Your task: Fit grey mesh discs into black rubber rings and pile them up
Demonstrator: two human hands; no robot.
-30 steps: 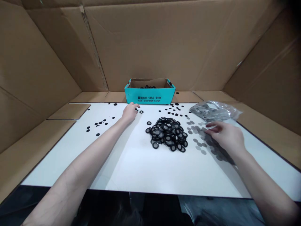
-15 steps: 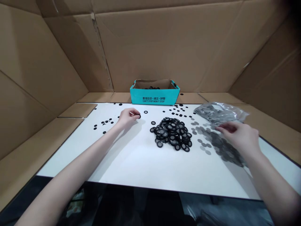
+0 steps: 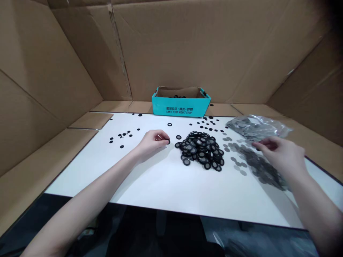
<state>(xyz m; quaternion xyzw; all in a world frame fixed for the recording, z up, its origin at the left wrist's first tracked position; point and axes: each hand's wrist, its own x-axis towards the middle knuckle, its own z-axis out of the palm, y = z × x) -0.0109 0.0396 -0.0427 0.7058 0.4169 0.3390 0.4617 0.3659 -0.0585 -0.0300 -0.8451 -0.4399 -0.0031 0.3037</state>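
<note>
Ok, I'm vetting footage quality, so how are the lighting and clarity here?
Head view: soft shadows beside the left forearm and right forearm on the white tabletop; glints on the clear plastic bag; lettering on the teal box readable; top right corner dark.

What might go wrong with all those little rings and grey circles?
The black ring could slip, since the left hand seems to hold it only by its edge. The right hand might scatter the loose grey discs spread beneath and beside it. It could also bump the plastic bag just beyond it.
</note>
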